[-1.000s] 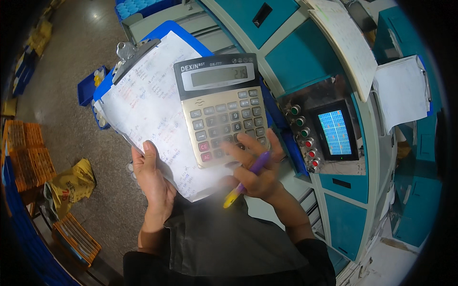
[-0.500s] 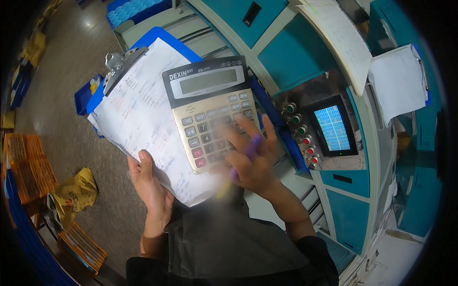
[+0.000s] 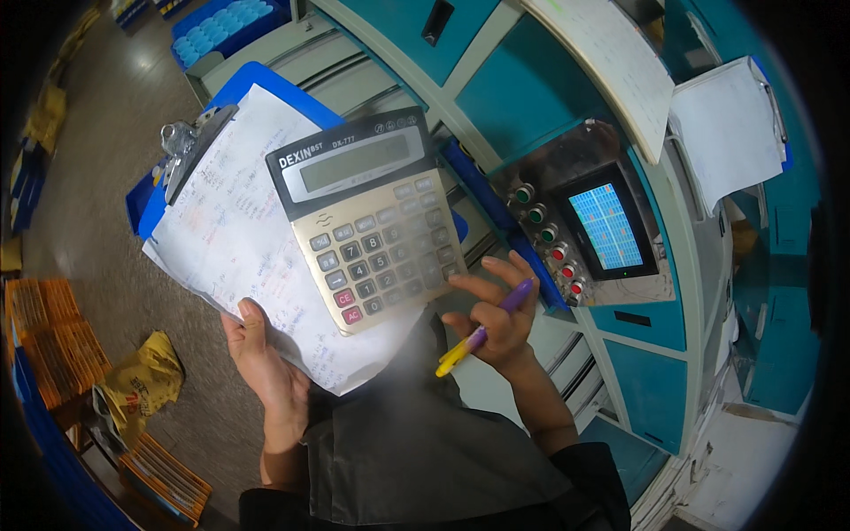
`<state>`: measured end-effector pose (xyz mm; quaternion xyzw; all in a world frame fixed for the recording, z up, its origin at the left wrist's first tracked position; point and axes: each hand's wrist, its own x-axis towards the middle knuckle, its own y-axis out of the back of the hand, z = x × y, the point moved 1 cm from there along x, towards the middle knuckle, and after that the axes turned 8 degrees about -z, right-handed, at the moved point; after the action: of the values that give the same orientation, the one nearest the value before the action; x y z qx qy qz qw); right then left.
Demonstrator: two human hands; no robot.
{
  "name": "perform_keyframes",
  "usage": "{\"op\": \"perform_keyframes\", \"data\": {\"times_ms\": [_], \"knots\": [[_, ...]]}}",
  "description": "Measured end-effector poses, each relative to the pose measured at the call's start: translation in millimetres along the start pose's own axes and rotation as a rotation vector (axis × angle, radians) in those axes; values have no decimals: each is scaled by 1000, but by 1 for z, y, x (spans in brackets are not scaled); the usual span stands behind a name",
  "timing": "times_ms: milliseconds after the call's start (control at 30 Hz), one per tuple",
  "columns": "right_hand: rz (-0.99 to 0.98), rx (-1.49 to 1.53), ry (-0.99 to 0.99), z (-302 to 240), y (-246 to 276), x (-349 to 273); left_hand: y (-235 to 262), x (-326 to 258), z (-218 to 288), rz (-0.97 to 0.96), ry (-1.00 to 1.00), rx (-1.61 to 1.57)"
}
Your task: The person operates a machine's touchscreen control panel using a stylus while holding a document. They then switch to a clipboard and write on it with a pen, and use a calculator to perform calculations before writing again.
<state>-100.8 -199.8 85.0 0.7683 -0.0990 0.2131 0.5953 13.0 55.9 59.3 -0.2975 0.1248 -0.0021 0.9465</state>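
Observation:
My left hand (image 3: 267,363) grips the lower left edge of a blue clipboard (image 3: 310,104), its thumb lying on the handwritten paper sheets (image 3: 226,212). A silver metal clip (image 3: 190,150) holds the sheets at the upper left. On top of the paper rests a gold and black desk calculator (image 3: 372,221), tilted a little. My right hand (image 3: 500,319) is at the calculator's lower right corner. It holds a purple and yellow pen (image 3: 482,332) between its fingers, the yellow end pointing down left. One fingertip is close to the lower right keys; I cannot tell whether it touches.
To the right stands a teal machine with a control panel (image 3: 580,217), round buttons and a lit screen (image 3: 611,226). Another clipboard with papers (image 3: 726,133) hangs beyond it. Orange racks (image 3: 57,332) and a yellow sack (image 3: 142,380) are at the left. A blue crate (image 3: 226,31) is at the back.
My right hand has moved off the middle keys, down and right to the calculator's edge, and the pen shows more fully. Clipboard and calculator have shifted slightly left in the view.

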Motion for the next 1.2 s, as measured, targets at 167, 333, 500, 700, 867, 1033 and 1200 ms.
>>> {"op": "perform_keyframes", "data": {"times_ms": [167, 333, 500, 700, 867, 1033, 1200], "knots": [[247, 408, -250, 4, -5, 5, 2, -1, 1, 43, 67, 19], [17, 857, -662, 6, -9, 3, 6, 0, 1, 25, 35, 16], [-151, 1309, -804, 10, -8, -4, 7, 1, 2, -40, -49, -1], [-193, 1283, -787, 29, 7, -27, 13, 8, 10, -12, -76, -5], [-31, 1112, -810, 18, 35, -28, 10, 18, 5, -14, -109, 195], [251, 1065, -780, 7, 85, -11, 13, 23, 9, -98, 86, 161], [717, 790, -570, 52, 117, 15, 17, 23, 9, -162, 251, 17]]}}
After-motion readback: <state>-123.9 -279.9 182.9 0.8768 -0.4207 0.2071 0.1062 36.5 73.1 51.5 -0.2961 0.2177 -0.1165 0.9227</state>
